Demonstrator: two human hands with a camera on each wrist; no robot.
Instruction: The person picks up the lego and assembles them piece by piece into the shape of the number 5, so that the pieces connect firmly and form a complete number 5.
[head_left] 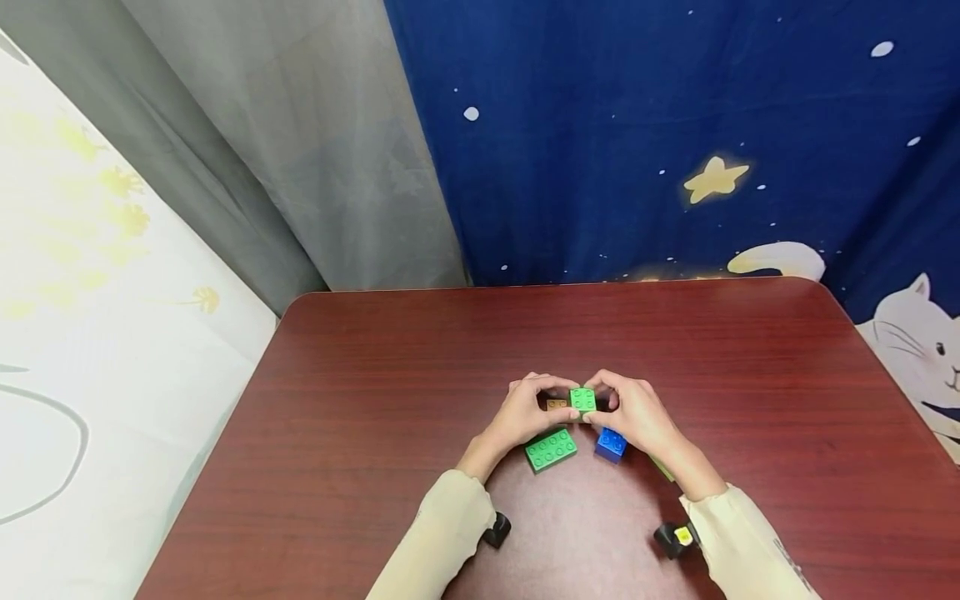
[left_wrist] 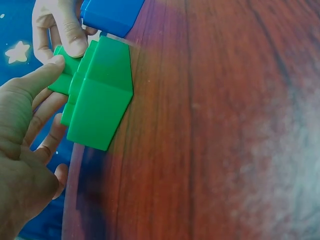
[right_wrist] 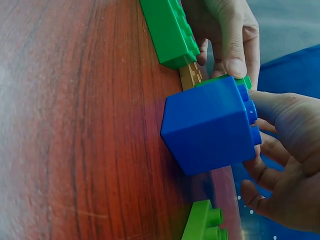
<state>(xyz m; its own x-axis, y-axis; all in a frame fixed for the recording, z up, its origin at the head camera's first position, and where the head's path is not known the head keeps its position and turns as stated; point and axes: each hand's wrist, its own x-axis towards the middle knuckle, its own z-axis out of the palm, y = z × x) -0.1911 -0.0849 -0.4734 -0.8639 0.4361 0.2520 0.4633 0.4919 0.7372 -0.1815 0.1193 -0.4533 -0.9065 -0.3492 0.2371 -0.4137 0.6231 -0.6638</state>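
Between both hands a small bright green toy brick [head_left: 582, 400] with square studs layout is pinched from its two sides. My left hand [head_left: 519, 414] grips its left side with thumb and fingertips, and my right hand [head_left: 636, 410] holds the right side the same way. In the left wrist view the small green brick [left_wrist: 64, 77] shows partly, behind a longer green brick [left_wrist: 102, 95]. An orange-brown brick [head_left: 557, 404] lies inside the curve of the left hand, partly hidden. Below the right hand stands a blue brick [head_left: 611, 446], which covers much of the pinched brick in the right wrist view.
The long green brick lies near the left wrist on the dark red table [head_left: 360, 433]. A lime brick [right_wrist: 202, 222] is mostly hidden under the right forearm in the head view. Grey and blue curtains [head_left: 600, 150] hang behind the table's far edge.
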